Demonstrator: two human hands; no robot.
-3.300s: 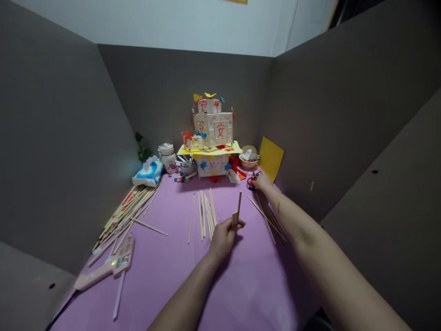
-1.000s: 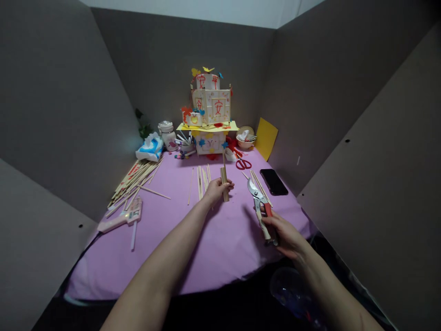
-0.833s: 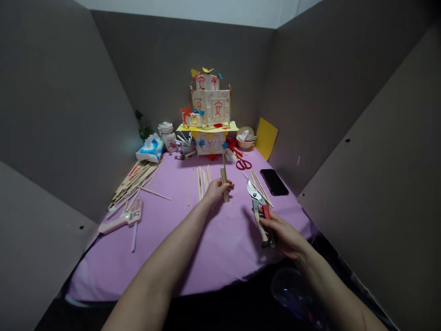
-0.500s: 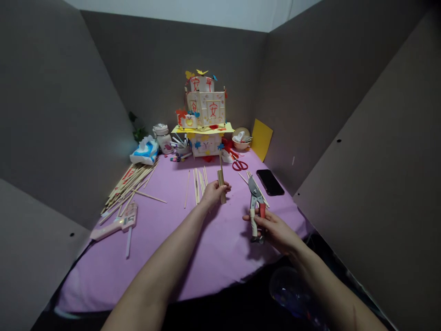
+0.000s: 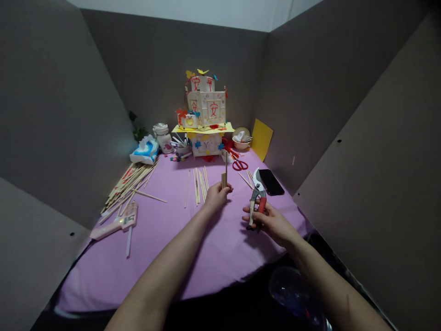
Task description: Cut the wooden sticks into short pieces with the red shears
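Head view: left hand (image 5: 216, 196) closed around a short bundle of sticks (image 5: 224, 177), held upright above the purple desk (image 5: 179, 248). Right hand (image 5: 273, 223) wrapped around the handles of the pruning shears (image 5: 257, 195), blade up, just right of the sticks, not touching. Phone (image 5: 271, 180) and red scissors (image 5: 239, 164) lie behind; loose sticks (image 5: 198, 184) beside the left hand, glue gun (image 5: 115, 223) far left.

Stick pile (image 5: 129, 184) left on table (image 5: 165, 248); phone (image 5: 271, 181) right; lantern model (image 5: 206, 117) behind.
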